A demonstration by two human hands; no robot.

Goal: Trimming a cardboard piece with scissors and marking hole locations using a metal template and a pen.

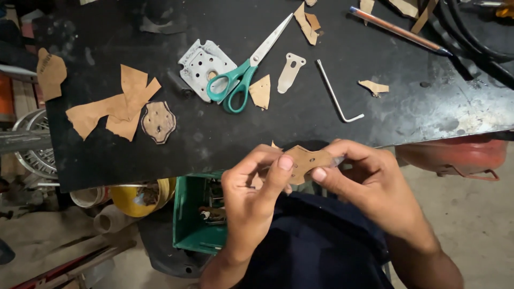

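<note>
Both hands hold a small brown paper gasket cut-out (307, 159) with punched holes, just in front of the black table's near edge. My left hand (252, 184) pinches its left side between thumb and fingers. My right hand (369, 182) grips its right side, thumb on top. On the table lie green-handled scissors (241, 75) across a grey metal plate (201, 67), a second cut gasket (158, 122), a small metal bracket (290, 72) and a hex key (337, 96).
Brown paper offcuts (115, 104) lie at the table's left and top. A pencil (399, 31) and black cables (476, 37) are at the top right. Below the black table (214, 144) sit a green crate (187, 214), a yellow container (131, 198) and a red tank (455, 155).
</note>
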